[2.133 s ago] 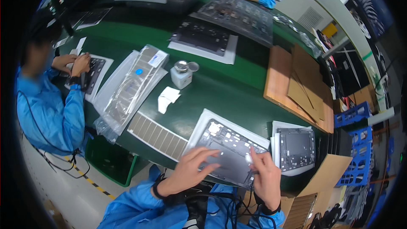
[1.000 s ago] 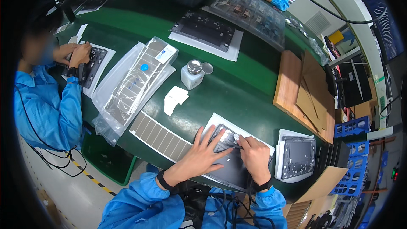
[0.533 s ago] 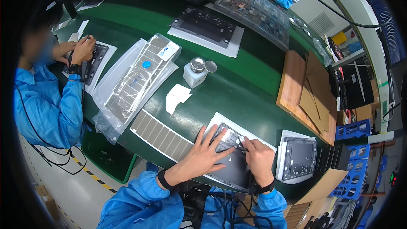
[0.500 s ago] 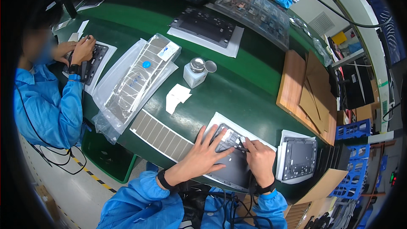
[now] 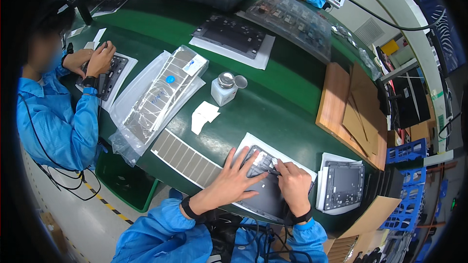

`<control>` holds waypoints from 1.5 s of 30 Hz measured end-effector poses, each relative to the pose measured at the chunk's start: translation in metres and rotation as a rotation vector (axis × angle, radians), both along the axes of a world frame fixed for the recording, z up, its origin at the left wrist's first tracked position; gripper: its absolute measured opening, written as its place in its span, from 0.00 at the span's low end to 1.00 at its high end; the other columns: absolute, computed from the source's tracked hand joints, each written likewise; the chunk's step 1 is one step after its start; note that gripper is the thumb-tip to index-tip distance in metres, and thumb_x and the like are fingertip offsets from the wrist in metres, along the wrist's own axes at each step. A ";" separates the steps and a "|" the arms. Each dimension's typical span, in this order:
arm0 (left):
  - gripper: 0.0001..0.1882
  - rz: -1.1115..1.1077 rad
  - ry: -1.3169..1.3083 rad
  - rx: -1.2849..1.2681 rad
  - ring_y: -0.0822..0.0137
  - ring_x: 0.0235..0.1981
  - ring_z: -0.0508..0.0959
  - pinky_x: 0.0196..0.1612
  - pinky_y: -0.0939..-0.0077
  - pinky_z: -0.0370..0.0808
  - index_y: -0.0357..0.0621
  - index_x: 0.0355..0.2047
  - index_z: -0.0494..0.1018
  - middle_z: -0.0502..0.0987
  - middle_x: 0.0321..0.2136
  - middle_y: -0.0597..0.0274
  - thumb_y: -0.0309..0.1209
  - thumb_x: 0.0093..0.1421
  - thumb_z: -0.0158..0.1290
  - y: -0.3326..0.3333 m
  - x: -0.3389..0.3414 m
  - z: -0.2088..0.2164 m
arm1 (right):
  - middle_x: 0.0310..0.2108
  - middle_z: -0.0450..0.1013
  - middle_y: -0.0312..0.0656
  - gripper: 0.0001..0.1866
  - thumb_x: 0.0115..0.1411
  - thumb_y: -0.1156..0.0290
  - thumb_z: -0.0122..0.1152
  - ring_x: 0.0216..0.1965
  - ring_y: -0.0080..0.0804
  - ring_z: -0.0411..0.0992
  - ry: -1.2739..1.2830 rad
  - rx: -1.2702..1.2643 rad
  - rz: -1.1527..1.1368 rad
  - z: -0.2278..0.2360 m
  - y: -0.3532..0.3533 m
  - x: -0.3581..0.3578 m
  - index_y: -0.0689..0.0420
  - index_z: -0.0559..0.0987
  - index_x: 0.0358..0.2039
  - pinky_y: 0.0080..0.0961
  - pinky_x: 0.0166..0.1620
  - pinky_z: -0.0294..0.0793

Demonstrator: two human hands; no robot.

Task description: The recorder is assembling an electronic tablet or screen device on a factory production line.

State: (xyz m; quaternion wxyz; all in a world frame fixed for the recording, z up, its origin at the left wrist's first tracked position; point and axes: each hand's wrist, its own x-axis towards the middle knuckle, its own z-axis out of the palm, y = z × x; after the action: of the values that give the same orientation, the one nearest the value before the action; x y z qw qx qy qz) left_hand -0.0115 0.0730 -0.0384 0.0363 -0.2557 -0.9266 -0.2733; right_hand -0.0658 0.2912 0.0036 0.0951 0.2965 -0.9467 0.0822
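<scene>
A dark grey flat device panel (image 5: 267, 191) lies on white sheets (image 5: 251, 140) at the bench's near edge. My left hand (image 5: 233, 179) rests across its left side, fingers spread and extended. On the upper right part of the panel, my right hand (image 5: 294, 185) is closed in a pinch, with a small white piece (image 5: 274, 161) showing at its fingertips; its kind is not clear. Silvery and white patches show in the panel's upper recess between the hands. Beside my left hand lies a strip of grey rectangular pads (image 5: 183, 157) on white backing.
A pump bottle (image 5: 224, 92) with a raised lid stands ahead, near folded white paper (image 5: 204, 116). Bagged pad strips (image 5: 161, 92) lie left. A second panel (image 5: 344, 185) sits right, below a wooden board (image 5: 336, 102). At far left, a co-worker's hands (image 5: 100, 61) handle another panel.
My right hand has shifted slightly left over the panel, still pinching. My left hand stays spread in place. The co-worker's hands moved a little, and the whole view shifted slightly.
</scene>
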 end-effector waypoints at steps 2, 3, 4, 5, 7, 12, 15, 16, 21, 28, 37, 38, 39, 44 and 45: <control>0.29 0.014 0.018 -0.007 0.33 0.73 0.49 0.70 0.28 0.46 0.66 0.60 0.76 0.53 0.72 0.41 0.54 0.59 0.62 0.001 0.001 -0.003 | 0.28 0.76 0.37 0.14 0.53 0.74 0.68 0.25 0.35 0.77 0.018 -0.012 0.021 0.001 0.000 0.001 0.58 0.85 0.42 0.32 0.27 0.75; 0.29 0.019 0.019 -0.009 0.33 0.73 0.49 0.70 0.28 0.46 0.66 0.60 0.76 0.53 0.72 0.41 0.54 0.59 0.62 0.000 0.002 -0.003 | 0.28 0.76 0.37 0.14 0.53 0.74 0.68 0.25 0.35 0.77 0.012 0.003 0.000 0.001 0.000 0.002 0.58 0.85 0.42 0.32 0.27 0.75; 0.32 0.018 0.020 0.004 0.34 0.73 0.50 0.70 0.28 0.46 0.65 0.62 0.74 0.54 0.71 0.40 0.54 0.58 0.62 -0.002 0.002 -0.004 | 0.27 0.76 0.37 0.13 0.54 0.74 0.68 0.25 0.35 0.77 0.005 0.017 -0.021 0.002 0.000 0.004 0.58 0.84 0.42 0.33 0.28 0.75; 0.35 0.018 0.021 0.015 0.36 0.73 0.51 0.70 0.29 0.47 0.63 0.65 0.72 0.55 0.71 0.39 0.54 0.57 0.63 -0.003 0.004 -0.004 | 0.27 0.76 0.37 0.13 0.54 0.74 0.68 0.25 0.35 0.77 0.004 0.015 -0.013 0.005 0.000 0.007 0.58 0.84 0.42 0.33 0.28 0.75; 0.40 0.050 0.073 -0.043 0.38 0.73 0.53 0.71 0.32 0.47 0.58 0.68 0.65 0.55 0.71 0.39 0.55 0.59 0.61 -0.002 0.009 0.002 | 0.28 0.79 0.40 0.14 0.51 0.78 0.68 0.25 0.39 0.78 -0.005 -0.033 -0.033 0.024 -0.007 0.015 0.56 0.86 0.41 0.32 0.28 0.75; 0.46 -0.091 -0.270 1.050 0.47 0.72 0.58 0.72 0.55 0.53 0.34 0.75 0.43 0.53 0.73 0.40 0.56 0.72 0.43 -0.012 0.059 0.039 | 0.31 0.82 0.42 0.17 0.46 0.79 0.72 0.25 0.35 0.79 -0.076 -0.492 0.233 0.066 -0.052 0.084 0.56 0.87 0.40 0.27 0.29 0.77; 0.41 0.002 -0.595 1.417 0.53 0.62 0.73 0.64 0.58 0.68 0.30 0.69 0.55 0.70 0.63 0.38 0.58 0.75 0.34 -0.017 0.086 0.055 | 0.38 0.81 0.42 0.20 0.48 0.77 0.70 0.31 0.33 0.80 -0.164 -0.549 0.349 0.045 -0.083 0.105 0.59 0.86 0.46 0.26 0.33 0.79; 0.36 0.118 -0.483 1.359 0.53 0.58 0.76 0.62 0.59 0.71 0.30 0.65 0.61 0.75 0.58 0.38 0.54 0.76 0.34 -0.025 0.087 0.054 | 0.38 0.81 0.42 0.20 0.48 0.77 0.70 0.31 0.33 0.80 -0.167 -0.555 0.349 0.046 -0.084 0.106 0.59 0.86 0.46 0.26 0.33 0.79; 0.16 0.299 0.191 0.295 0.56 0.58 0.77 0.61 0.53 0.73 0.45 0.55 0.76 0.79 0.56 0.53 0.32 0.69 0.49 -0.084 0.091 0.034 | 0.28 0.79 0.43 0.27 0.73 0.54 0.44 0.26 0.31 0.78 -0.027 -0.706 0.223 0.042 -0.063 0.089 0.64 0.84 0.45 0.26 0.28 0.75; 0.27 -0.015 0.082 -0.224 0.60 0.70 0.64 0.72 0.52 0.59 0.53 0.63 0.73 0.64 0.70 0.56 0.31 0.61 0.52 -0.055 0.090 0.007 | 0.16 0.73 0.38 0.33 0.75 0.47 0.41 0.17 0.25 0.73 -0.443 -1.010 -0.103 0.022 -0.062 0.111 0.65 0.83 0.37 0.22 0.23 0.69; 0.15 0.146 0.253 0.096 0.61 0.40 0.78 0.44 0.66 0.75 0.40 0.43 0.77 0.78 0.38 0.59 0.30 0.56 0.55 -0.064 0.063 0.012 | 0.25 0.78 0.42 0.07 0.65 0.78 0.64 0.25 0.23 0.76 -0.290 -0.948 -0.351 0.011 -0.050 0.105 0.68 0.79 0.41 0.22 0.31 0.76; 0.17 0.177 0.252 0.005 0.63 0.35 0.75 0.39 0.67 0.72 0.43 0.46 0.78 0.74 0.33 0.61 0.31 0.55 0.56 -0.079 0.065 0.011 | 0.26 0.79 0.43 0.08 0.61 0.81 0.67 0.26 0.25 0.78 -0.353 -1.047 -0.381 0.012 -0.048 0.104 0.68 0.81 0.41 0.22 0.32 0.77; 0.19 0.213 0.242 -0.087 0.65 0.31 0.73 0.35 0.69 0.69 0.47 0.48 0.79 0.70 0.28 0.64 0.32 0.55 0.58 -0.090 0.065 0.011 | 0.26 0.79 0.43 0.08 0.61 0.81 0.67 0.26 0.25 0.78 -0.364 -1.042 -0.390 0.016 -0.052 0.100 0.68 0.81 0.41 0.22 0.32 0.77; 0.25 0.151 0.190 -0.109 0.63 0.28 0.69 0.33 0.69 0.67 0.59 0.59 0.77 0.61 0.24 0.66 0.38 0.60 0.61 -0.095 0.058 0.018 | 0.30 0.81 0.44 0.13 0.55 0.80 0.74 0.28 0.26 0.78 -0.536 -0.852 0.011 0.026 -0.076 0.109 0.64 0.85 0.42 0.21 0.33 0.75; 0.27 0.100 0.153 -0.123 0.63 0.29 0.69 0.35 0.69 0.67 0.62 0.62 0.75 0.62 0.25 0.66 0.41 0.61 0.61 -0.095 0.055 0.016 | 0.29 0.82 0.44 0.15 0.56 0.79 0.74 0.28 0.26 0.78 -0.569 -0.835 0.045 0.018 -0.083 0.111 0.64 0.84 0.44 0.22 0.32 0.76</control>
State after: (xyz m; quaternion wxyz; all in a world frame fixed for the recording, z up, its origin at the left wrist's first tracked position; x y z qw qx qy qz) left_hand 0.0437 -0.0215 -0.0226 0.1048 -0.2311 -0.9478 -0.1933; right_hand 0.0452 0.2080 0.0219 -0.0581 0.2195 -0.8147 0.5335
